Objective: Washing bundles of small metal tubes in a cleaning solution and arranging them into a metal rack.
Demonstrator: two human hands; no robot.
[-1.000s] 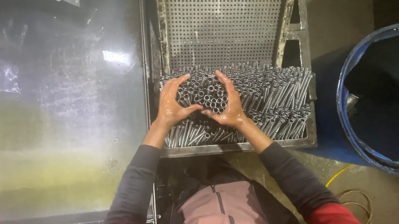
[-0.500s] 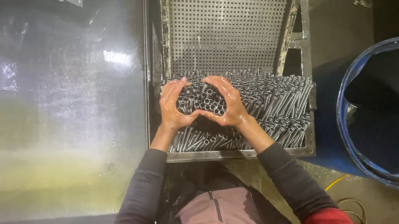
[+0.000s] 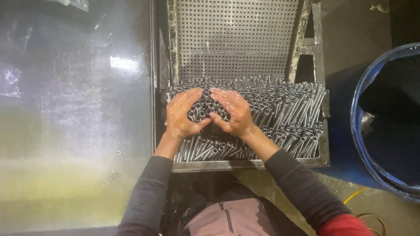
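My left hand (image 3: 183,114) & right hand (image 3: 235,114) now closed tighter round tube bundle (image 3: 206,110), lifted off tubes (image 3: 292,115) in tray (image 3: 246,163); grip looks secure.

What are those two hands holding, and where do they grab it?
A bundle of short metal tubes. The left hand and right hand cup its sides, open tube ends showing between them, above the tray.
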